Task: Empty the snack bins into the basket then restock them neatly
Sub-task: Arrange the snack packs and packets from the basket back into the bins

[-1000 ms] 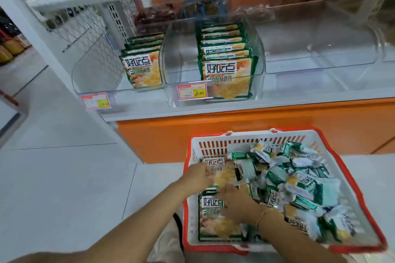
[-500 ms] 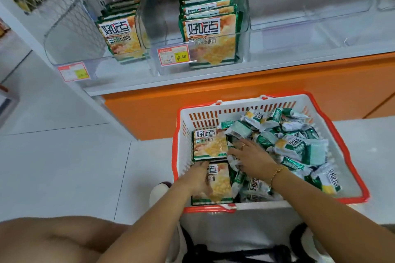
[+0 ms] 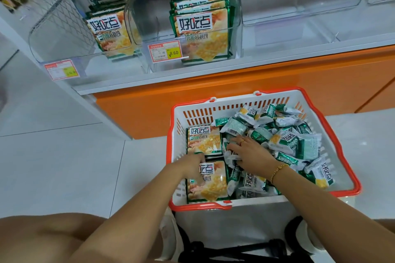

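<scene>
Left hand, right hand, one basket, two flat packs

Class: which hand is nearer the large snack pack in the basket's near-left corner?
Left. The left hand touches the large snack pack; the right hand rests on small packets beside it.

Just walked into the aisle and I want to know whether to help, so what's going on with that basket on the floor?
A person reaches both hands into a white basket on the floor. The left hand touches the nearer large snack pack, lying flat at the basket's left; the right hand is spread over a heap of small wrapped snacks. On the shelf, two clear bins hold upright rows of large packs.
</scene>
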